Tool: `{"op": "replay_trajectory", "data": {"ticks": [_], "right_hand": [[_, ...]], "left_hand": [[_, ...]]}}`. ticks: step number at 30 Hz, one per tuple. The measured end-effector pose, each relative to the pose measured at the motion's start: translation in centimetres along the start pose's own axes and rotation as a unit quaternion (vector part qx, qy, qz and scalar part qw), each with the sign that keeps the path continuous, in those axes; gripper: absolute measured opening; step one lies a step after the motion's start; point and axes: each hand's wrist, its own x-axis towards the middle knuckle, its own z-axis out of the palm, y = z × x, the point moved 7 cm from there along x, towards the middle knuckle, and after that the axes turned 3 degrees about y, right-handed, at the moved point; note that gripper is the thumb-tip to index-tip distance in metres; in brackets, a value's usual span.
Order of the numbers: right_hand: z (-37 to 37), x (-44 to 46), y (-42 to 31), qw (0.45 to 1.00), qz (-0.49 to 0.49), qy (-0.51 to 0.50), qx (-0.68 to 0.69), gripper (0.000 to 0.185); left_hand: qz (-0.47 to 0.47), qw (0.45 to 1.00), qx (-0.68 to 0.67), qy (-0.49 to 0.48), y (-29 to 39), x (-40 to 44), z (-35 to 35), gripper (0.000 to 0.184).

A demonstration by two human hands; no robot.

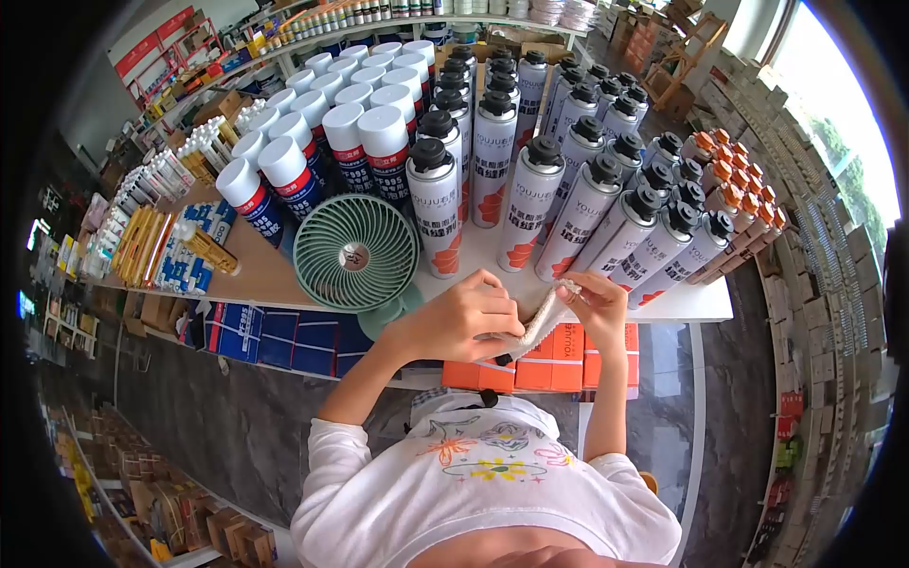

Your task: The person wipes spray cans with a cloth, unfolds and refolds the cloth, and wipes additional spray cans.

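Note:
An off-white cloth (542,320) hangs folded between my two hands at the table's front edge. My left hand (462,320) is closed with its fingers curled around the cloth's left side. Between thumb and fingers, my right hand (597,301) pinches the cloth's upper right corner. Just behind the hands stand upright silver-white foam cans with black caps, the nearest being a foam can (574,227) and another foam can (434,213). A green desk fan (356,254) stands to the left of my left hand.
White-capped blue spray cans (290,175) fill the table's left half, with sealant tubes (194,248) beyond. Orange-capped cans (734,194) stand at the right. Under the white tabletop (696,301) are orange boxes (549,364) and blue boxes (275,336). Packed shelves line the room.

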Motion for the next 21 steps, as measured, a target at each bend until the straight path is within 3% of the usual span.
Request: {"op": "replay_trajectory", "data": {"ticks": [4,10,18,21], "right_hand": [[-0.5,0.0,0.3,0.999,-0.011,0.030,-0.003,0.022],[-1.3,-0.5,-0.3,0.999,-0.015,0.040,0.004,0.022],[0.2,0.3,-0.1,1.000,0.008,0.018,-0.008,0.023],[-0.1,0.1,0.2,0.999,-0.002,0.019,0.030,0.023]], "left_hand": [[-0.007,0.994,0.104,-0.024,-0.3,0.2,-0.3,0.018],[-0.037,0.998,0.057,0.017,-0.8,0.3,-1.9,0.020],[-0.040,0.994,0.079,-0.062,-1.2,0.2,-1.2,0.015],[-0.043,0.999,0.015,-0.009,-1.3,0.2,-1.9,0.017]]}}
